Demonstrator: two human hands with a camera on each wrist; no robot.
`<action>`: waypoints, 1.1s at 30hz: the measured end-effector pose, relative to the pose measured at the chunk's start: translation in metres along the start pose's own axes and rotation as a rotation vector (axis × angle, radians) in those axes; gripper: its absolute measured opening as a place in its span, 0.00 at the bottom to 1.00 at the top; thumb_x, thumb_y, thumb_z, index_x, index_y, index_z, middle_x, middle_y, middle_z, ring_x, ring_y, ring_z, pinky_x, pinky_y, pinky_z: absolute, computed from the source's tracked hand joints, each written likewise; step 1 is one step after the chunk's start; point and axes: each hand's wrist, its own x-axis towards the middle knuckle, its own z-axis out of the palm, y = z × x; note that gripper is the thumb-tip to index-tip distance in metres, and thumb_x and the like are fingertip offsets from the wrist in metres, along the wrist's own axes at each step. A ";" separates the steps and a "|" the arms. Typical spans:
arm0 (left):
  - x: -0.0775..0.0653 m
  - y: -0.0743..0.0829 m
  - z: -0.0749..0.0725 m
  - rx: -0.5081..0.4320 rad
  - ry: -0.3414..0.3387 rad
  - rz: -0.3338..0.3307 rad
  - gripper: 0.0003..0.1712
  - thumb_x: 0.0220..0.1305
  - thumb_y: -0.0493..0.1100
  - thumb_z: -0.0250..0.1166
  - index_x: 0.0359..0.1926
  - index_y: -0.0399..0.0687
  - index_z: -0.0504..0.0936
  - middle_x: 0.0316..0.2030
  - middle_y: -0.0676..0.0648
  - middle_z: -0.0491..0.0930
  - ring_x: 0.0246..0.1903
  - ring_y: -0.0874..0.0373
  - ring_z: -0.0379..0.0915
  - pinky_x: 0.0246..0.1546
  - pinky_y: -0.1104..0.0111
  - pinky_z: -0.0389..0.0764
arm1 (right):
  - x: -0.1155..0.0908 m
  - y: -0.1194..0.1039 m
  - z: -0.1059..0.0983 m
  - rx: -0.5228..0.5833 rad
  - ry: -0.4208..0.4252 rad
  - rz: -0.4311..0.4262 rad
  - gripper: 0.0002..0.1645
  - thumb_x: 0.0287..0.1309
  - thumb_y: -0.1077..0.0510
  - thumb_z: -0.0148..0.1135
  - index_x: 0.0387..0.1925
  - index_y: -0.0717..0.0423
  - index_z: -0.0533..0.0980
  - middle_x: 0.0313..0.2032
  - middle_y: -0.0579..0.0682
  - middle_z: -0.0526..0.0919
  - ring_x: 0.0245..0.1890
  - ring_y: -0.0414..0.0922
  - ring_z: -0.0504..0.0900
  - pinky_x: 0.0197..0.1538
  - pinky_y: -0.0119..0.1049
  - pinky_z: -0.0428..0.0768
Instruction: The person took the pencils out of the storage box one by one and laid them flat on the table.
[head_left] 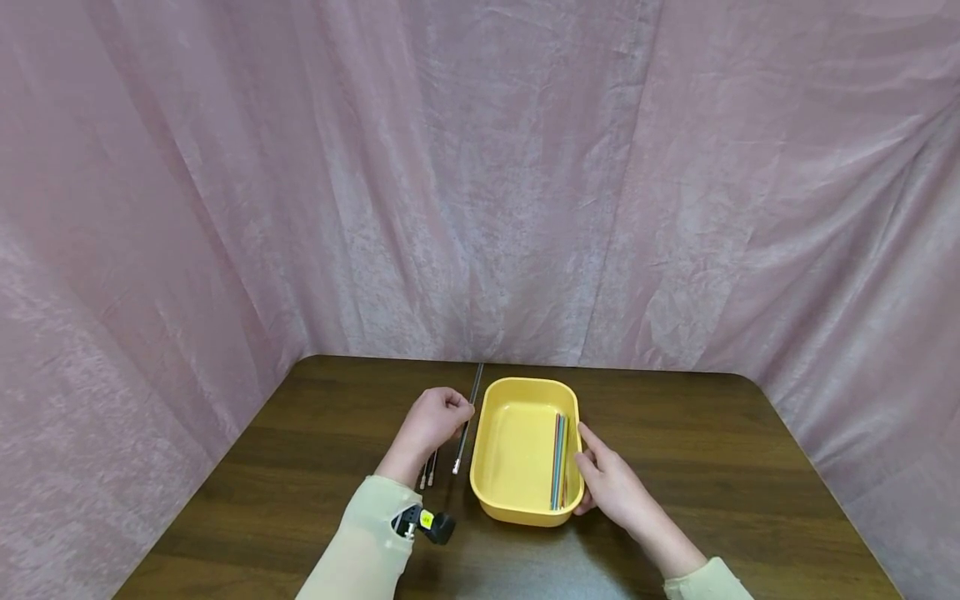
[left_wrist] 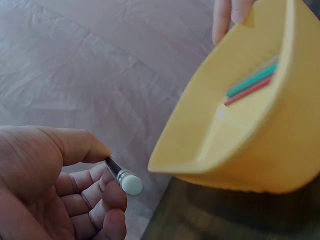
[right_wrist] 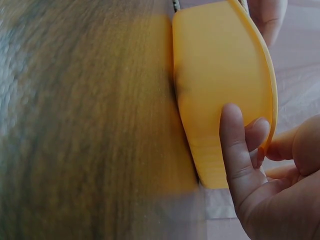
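Note:
My left hand (head_left: 438,421) pinches a dark pencil (head_left: 462,446) between thumb and fingers, just left of the yellow tray (head_left: 498,508). The pencil's white eraser (left_wrist: 132,185) points toward the camera in the left wrist view. Along the tray's right side, my right hand (head_left: 611,483) holds the rim, its fingers (right_wrist: 233,145) lying against the outer wall. Inside the tray, several coloured pencils (head_left: 559,462), red and teal among them, lie side by side along the right wall.
Two more eraser-tipped pencils (head_left: 427,477) lie on the brown wooden table (head_left: 697,450), partly hidden under the left hand. Pink curtains (head_left: 517,183) hang behind the table and along both sides.

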 end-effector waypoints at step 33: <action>0.005 -0.064 -0.014 -0.002 0.021 -0.152 0.08 0.72 0.39 0.68 0.38 0.37 0.86 0.30 0.45 0.82 0.27 0.53 0.81 0.26 0.66 0.76 | -0.002 0.000 0.000 -0.003 0.002 0.002 0.38 0.84 0.64 0.51 0.86 0.65 0.53 0.40 0.60 0.76 0.18 0.51 0.79 0.26 0.49 0.88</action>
